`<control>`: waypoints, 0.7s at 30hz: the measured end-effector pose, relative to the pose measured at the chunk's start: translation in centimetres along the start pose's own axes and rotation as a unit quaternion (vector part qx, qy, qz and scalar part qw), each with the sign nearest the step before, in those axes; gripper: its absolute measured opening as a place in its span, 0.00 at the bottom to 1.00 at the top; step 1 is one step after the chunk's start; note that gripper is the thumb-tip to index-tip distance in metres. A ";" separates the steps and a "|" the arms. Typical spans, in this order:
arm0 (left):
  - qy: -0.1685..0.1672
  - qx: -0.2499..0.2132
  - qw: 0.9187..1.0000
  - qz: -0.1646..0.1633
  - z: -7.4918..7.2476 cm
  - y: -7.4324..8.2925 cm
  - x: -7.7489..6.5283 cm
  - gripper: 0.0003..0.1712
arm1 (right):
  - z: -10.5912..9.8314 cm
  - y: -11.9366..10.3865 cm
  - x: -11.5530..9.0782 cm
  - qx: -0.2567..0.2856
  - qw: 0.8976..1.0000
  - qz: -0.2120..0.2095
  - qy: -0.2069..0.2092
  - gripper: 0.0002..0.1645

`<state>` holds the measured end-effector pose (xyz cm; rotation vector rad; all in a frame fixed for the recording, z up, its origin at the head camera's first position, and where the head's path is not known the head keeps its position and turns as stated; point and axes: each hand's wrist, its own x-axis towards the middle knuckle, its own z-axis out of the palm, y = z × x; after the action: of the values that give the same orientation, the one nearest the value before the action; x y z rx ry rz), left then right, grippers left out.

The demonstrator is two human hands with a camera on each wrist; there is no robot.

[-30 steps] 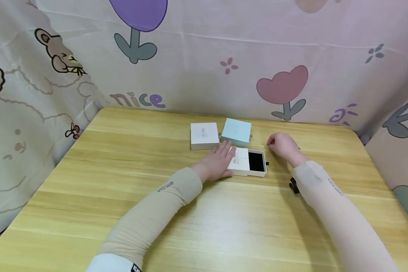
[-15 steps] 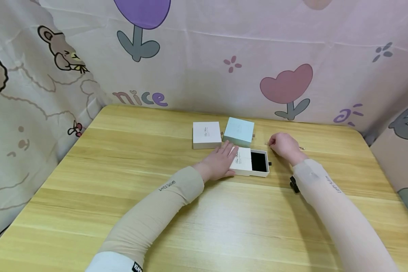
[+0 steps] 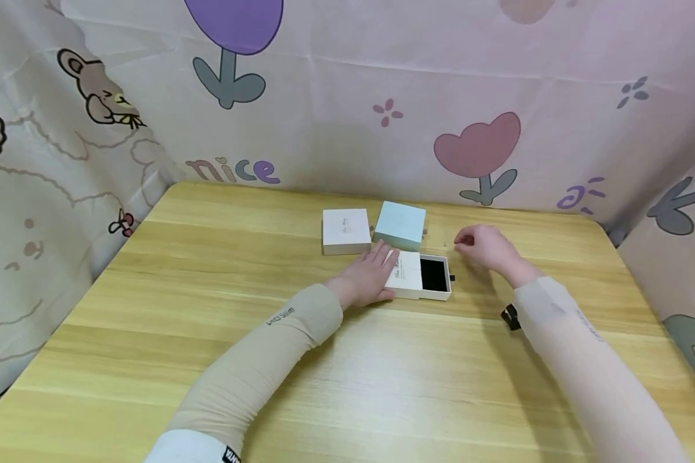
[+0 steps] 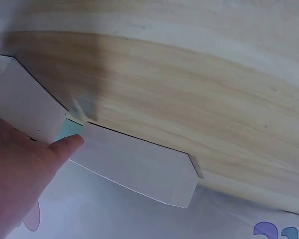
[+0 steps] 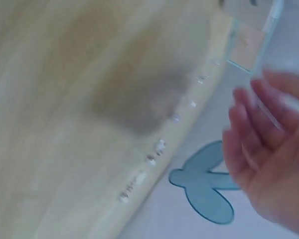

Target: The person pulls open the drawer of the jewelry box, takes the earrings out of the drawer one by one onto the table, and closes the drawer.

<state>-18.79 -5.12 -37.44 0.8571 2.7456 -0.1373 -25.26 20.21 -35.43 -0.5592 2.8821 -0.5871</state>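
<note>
My left hand (image 3: 366,278) rests on the white drawer-style box (image 3: 407,273), fingers stretched over its top and thumb at the front edge. The box's drawer (image 3: 435,276) is partly slid out to the right, showing black lining and a dark pull tab. To the right, my right hand (image 3: 486,247) hovers low over the table with loosely bent fingers. A tiny shiny piece (image 3: 444,244) lies left of its fingertips. In the right wrist view, a row of small glittering pieces (image 5: 161,146) lies on the wood. That hand is blurred; nothing shows between its fingers.
A white box (image 3: 346,229) and a light blue box (image 3: 401,224) stand behind the half-open one, close together. The wooden table (image 3: 255,238) ends at a printed curtain (image 3: 324,96). A black item (image 3: 510,317) shows beneath my right forearm.
My right forearm and wrist have shifted slightly right, and the right fingers have loosened, leaving a gap at the thumb. My left hand stays on the box; the view sways a little.
</note>
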 end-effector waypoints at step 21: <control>-0.013 -0.048 0.999 -0.002 0.0 0.9 -1.3 0.48 | 1.5 -1.4 -4.4 0.026 0.986 -0.080 -0.143 0.56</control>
<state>-17.27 -5.11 -37.10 0.8181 2.7049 -0.0186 -20.47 20.17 -35.88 -0.8006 2.5630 -0.5520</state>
